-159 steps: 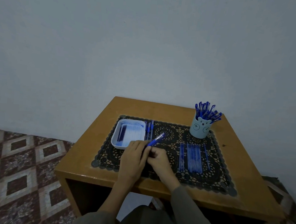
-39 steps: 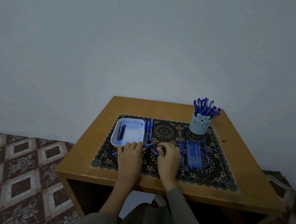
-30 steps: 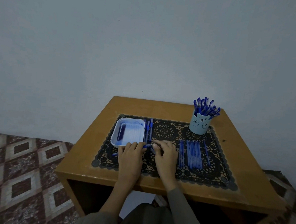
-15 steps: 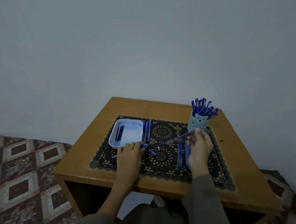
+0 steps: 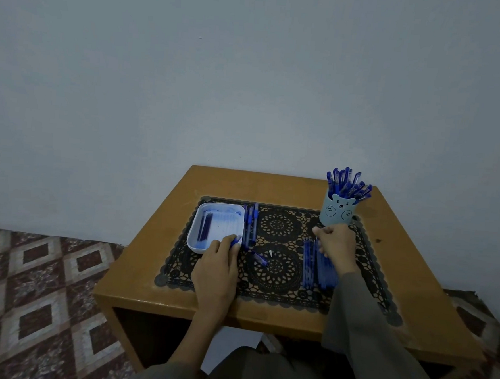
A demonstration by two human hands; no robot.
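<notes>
Pen [image 5: 236, 241] pinched in left hand [image 5: 217, 265] grip, held at near right corner of tray [image 5: 192, 235]. Right hand [image 5: 335, 242] curled over refill row [image 5: 311, 272] on mat [image 5: 278, 280], just below cup [image 5: 337, 214]; whether its grip is grasping anything cannot be told. Pen part [image 5: 258, 258] seen on mat between hands.
</notes>
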